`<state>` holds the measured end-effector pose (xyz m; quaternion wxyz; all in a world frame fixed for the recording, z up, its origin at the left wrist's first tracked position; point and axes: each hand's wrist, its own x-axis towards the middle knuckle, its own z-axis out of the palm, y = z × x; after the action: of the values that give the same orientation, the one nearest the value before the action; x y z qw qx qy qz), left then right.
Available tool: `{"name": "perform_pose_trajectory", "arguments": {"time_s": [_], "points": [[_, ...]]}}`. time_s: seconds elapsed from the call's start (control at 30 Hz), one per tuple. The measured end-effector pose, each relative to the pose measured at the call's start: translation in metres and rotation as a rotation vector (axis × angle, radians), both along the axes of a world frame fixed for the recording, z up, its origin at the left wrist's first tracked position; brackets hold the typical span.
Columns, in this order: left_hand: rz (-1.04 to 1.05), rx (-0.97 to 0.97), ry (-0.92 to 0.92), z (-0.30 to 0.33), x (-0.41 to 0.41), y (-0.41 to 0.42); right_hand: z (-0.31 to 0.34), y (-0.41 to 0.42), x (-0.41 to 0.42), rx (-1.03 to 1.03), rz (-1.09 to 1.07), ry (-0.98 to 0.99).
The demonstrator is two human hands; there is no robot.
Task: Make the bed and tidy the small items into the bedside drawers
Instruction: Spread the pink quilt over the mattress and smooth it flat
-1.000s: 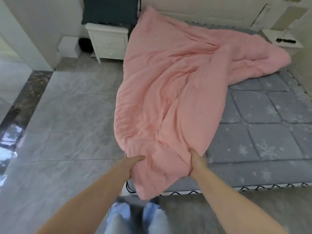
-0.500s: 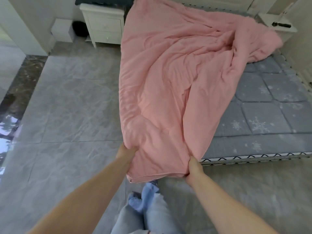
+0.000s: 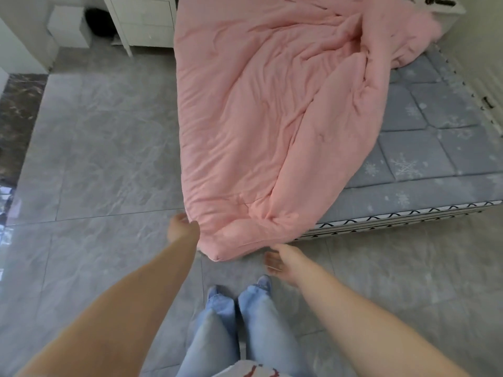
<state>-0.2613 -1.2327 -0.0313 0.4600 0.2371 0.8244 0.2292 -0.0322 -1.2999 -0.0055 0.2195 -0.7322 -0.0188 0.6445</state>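
A pink quilt [image 3: 261, 118] lies rumpled across the left part of the bed, its near end hanging over the foot. The grey snowflake-print mattress [image 3: 424, 159] shows bare to the right. My left hand [image 3: 181, 227] grips the quilt's near left corner. My right hand [image 3: 283, 263] hovers just below the quilt's near edge with fingers loose, holding nothing. A white bedside cabinet [image 3: 147, 23] with drawers stands left of the bed head. A second white bedside table [image 3: 446, 6] at the top right carries a dark small item [image 3: 439, 0].
Grey tiled floor [image 3: 103, 148] spreads left and in front of the bed. A white box [image 3: 69, 28] and a dark object [image 3: 99, 21] sit by the left cabinet. My legs in blue jeans [image 3: 239, 322] stand near the bed's foot.
I have stepped back, drawing the quilt's end down over the foot of the bed. My right hand has let go of the quilt; my left hand still holds its corner.
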Motion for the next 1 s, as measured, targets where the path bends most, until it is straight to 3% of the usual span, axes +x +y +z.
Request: {"name": "perform_pose_trajectory", "arguments": {"time_s": [0.27,0.43,0.67,1.0], "points": [[-0.05,0.006,-0.143,0.008,0.044,0.011,-0.011,-0.028,0.031,-0.025,-0.103,0.139],[-0.109,0.029,-0.212,0.019,0.092,0.023,0.001,-0.022,0.078,0.081,-0.23,0.086],[-0.202,0.08,-0.298,0.05,0.205,0.027,0.036,0.007,0.167,0.217,-0.242,0.047],[-0.365,0.099,-0.368,0.078,0.377,0.028,0.078,0.016,0.317,0.401,-0.366,0.149]]}}
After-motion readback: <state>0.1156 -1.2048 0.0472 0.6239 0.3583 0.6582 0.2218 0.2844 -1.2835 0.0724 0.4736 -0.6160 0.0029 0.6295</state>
